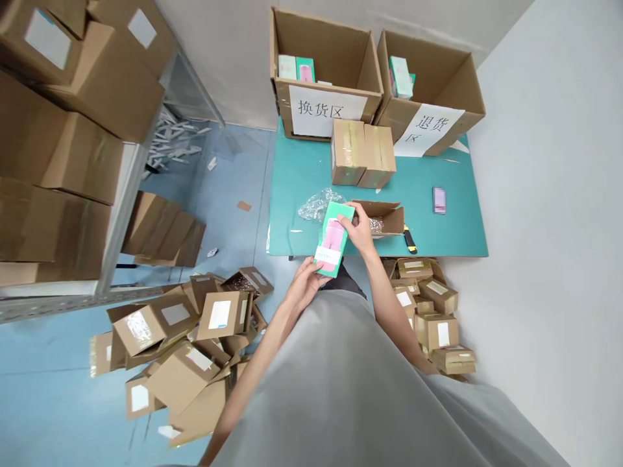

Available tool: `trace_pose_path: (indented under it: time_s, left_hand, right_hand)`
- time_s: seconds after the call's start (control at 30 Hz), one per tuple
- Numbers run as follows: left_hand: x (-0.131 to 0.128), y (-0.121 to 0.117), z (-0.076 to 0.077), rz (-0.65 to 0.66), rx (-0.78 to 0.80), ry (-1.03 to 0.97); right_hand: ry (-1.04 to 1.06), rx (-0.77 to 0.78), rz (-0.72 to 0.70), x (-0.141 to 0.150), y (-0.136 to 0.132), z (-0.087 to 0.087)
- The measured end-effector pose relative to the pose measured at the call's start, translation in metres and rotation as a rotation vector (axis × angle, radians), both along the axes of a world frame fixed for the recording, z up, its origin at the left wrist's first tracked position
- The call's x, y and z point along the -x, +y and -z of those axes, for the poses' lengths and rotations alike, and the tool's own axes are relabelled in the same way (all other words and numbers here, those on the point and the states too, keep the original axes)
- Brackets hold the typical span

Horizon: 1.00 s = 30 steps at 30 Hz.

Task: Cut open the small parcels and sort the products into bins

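Observation:
A green and pink product box (333, 237) with a white band is held tilted in front of my body, at the near edge of the table. My left hand (305, 283) grips its lower end, thumb on the front. Around its upper right edge my right hand (359, 228) is closed, with fingers partly behind it. Just beyond lies crumpled clear bubble wrap (320, 203). Beside my right hand stands an opened small cardboard box (392, 220) with more clear wrap inside. A black and yellow utility knife (409, 240) rests to its right.
Two large labelled cartons, left (326, 48) and right (433, 71), hold similar boxes at the back of the green table (302, 162). Two taped cartons (363, 152) sit before them. A phone (439, 200) lies at right. Piled cartons (185, 363) and a loaded shelf (131, 188) stand left.

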<state>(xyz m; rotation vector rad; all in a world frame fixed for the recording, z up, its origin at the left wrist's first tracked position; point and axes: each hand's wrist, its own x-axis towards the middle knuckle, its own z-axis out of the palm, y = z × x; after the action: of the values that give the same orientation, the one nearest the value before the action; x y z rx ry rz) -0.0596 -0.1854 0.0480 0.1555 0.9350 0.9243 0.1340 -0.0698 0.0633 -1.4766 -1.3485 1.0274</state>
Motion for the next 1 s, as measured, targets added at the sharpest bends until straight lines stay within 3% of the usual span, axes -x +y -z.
trace_pose_path:
  time_s: [0.13, 0.3, 0.43, 0.67, 0.73, 0.83, 1.0]
  left_hand:
    - [0.002, 0.0, -0.003, 0.046, -0.022, 0.08]
    - [-0.003, -0.001, -0.002, 0.234, -0.024, 0.147]
    - [-0.008, 0.005, 0.0, 0.155, -0.037, 0.181]
    - [-0.017, 0.025, 0.001, -0.032, -0.225, 0.66]
    - [-0.02, 0.029, 0.001, -0.11, -0.238, 0.615]
    - [-0.02, 0.036, 0.003, -0.21, -0.131, 0.414]
    - [-0.013, 0.045, 0.004, -0.141, 0.128, 0.175]
  right_hand:
    - [0.031, -0.011, -0.015, -0.006, 0.005, 0.003]
    - [0.024, 0.014, -0.091, -0.009, 0.009, 0.003]
    - [0.039, -0.006, -0.134, -0.01, 0.017, -0.001]
    - [-0.066, -0.069, -0.088, -0.014, 0.039, -0.006]
    - [-0.043, -0.041, -0.059, -0.016, 0.042, -0.003]
    - [0.096, -0.009, -0.028, -0.022, 0.048, 0.006]
    - [0.262, 0.033, 0.026, -0.031, 0.057, 0.022]
